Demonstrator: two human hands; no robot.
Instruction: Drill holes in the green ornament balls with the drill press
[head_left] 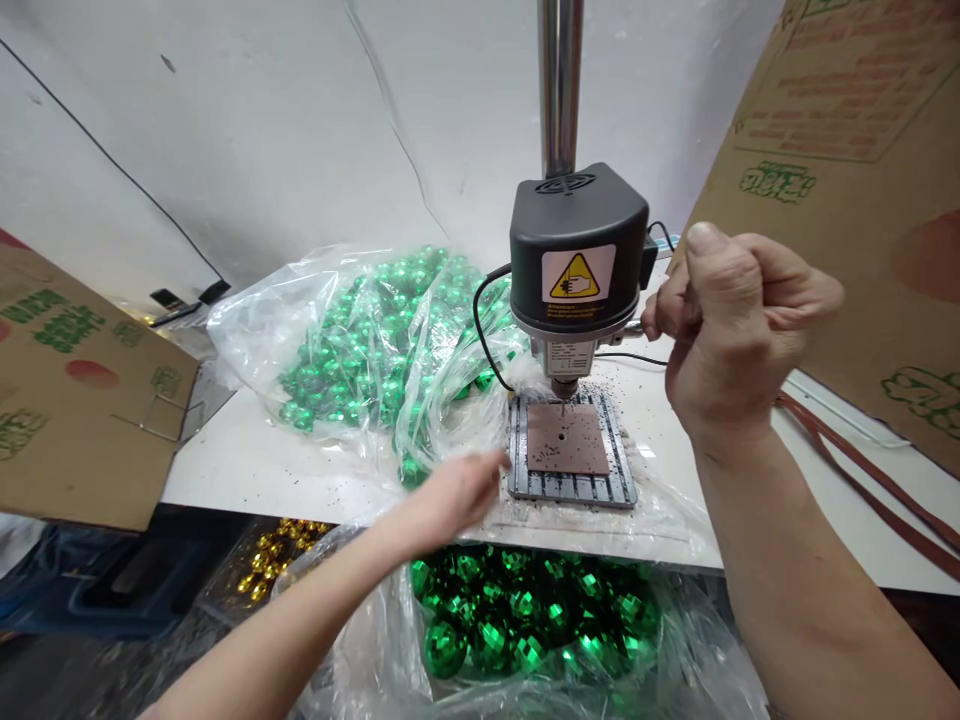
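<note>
A small black drill press (576, 250) with a yellow warning sticker stands on the white table. My right hand (731, 330) is closed around its feed lever (634, 328) on the right side. Under the chuck (564, 388), a brown square board (577, 455) with a small dark hole lies on the slotted metal base (574, 492). My left hand (465, 490) is just left of the base, slightly blurred. Its fingers are curled together, and whatever may be inside them is hidden. Below the table edge, several shiny green faceted balls (525, 610) fill a clear plastic bag.
A clear bag of smaller-looking green balls (360, 340) covers the table's back left. Cardboard boxes stand at left (82, 390) and right (862, 200). Gold balls (274, 555) lie lower left. A brown strap (862, 470) crosses the right side; dark shavings surround the base.
</note>
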